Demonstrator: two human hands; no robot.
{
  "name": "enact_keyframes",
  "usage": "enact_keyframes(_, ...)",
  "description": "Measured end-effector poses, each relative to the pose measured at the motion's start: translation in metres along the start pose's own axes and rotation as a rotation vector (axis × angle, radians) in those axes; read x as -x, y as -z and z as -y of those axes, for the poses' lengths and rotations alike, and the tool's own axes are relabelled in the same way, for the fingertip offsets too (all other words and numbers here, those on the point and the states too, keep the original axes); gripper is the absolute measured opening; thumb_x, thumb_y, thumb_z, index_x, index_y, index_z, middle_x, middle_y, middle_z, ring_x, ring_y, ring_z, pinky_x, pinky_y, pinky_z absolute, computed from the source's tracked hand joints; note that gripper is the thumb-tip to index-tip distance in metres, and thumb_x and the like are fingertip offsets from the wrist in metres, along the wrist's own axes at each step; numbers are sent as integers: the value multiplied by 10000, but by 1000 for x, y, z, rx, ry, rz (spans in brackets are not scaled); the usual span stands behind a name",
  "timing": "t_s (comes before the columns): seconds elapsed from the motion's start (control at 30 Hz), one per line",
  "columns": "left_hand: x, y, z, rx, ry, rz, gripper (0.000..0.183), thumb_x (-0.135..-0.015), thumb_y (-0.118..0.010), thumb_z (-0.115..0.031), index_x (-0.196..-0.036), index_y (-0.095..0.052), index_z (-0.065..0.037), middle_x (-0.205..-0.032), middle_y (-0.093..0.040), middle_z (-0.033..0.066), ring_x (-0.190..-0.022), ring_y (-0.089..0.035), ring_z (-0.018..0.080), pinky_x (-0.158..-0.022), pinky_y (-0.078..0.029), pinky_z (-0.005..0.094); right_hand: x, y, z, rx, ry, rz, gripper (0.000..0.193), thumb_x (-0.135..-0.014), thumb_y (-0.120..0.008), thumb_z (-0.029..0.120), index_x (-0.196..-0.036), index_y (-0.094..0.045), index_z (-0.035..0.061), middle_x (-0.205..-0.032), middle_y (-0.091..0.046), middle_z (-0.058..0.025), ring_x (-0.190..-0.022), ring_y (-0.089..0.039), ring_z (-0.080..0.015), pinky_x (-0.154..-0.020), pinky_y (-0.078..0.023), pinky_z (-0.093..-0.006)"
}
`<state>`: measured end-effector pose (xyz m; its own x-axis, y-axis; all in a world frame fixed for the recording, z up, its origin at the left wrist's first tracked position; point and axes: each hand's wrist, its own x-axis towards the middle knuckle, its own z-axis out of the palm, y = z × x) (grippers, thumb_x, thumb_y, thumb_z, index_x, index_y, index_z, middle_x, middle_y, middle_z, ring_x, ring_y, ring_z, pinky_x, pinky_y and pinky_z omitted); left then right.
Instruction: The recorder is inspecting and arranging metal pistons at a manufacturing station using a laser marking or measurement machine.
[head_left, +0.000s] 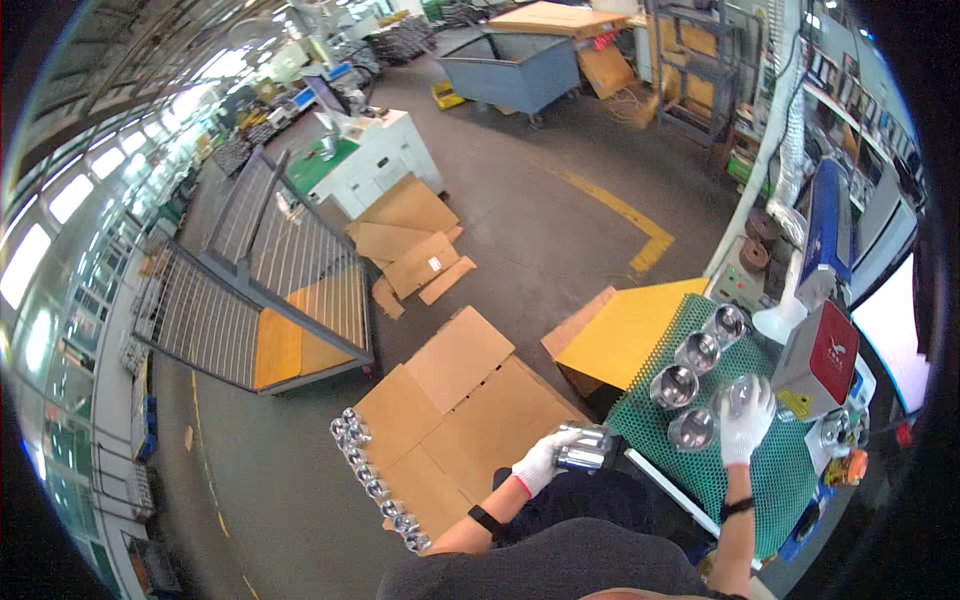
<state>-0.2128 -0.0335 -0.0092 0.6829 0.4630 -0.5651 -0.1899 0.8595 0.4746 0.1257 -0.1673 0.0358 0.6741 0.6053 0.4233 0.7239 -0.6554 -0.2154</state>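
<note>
My left hand [541, 463], in a white glove, grips shiny metal cylinders [587, 447] in front of my body, beside the green mat's near-left edge; there look to be two, side by side. My right hand [747, 425], gloved too, reaches over the green mesh mat [770, 490]. Its fingers are round a shiny metal cup [738, 396] under the red-faced machine head. Just left of that hand stands another metal cup [692, 429]. Beyond it a slanting row of similar cups [697, 351] stands on the mat, their round openings showing.
Flattened cardboard [480, 420] lies left of me, with several metal cups [375, 488] lined along its left edge. A red and black machine head [818, 358] overhangs the mat. Farther off are a wire cage cart [245, 270], a white cabinet [385, 160] and a blue-grey bin [515, 75].
</note>
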Motion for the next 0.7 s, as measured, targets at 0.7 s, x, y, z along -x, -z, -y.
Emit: enact_keyframes(0.7, -19, -113, 102, 345, 473, 191, 381, -954, -587, -419, -1217, -588, -144, -1115, -681, 41, -968, -655, 199, -902, -507, 483, 120, 57, 1, -1403, -666, 940, 264, -831, -575, -5, -1089, -623, -34, -955, -684, -96, -804, -680, -191, -693, -570, -317)
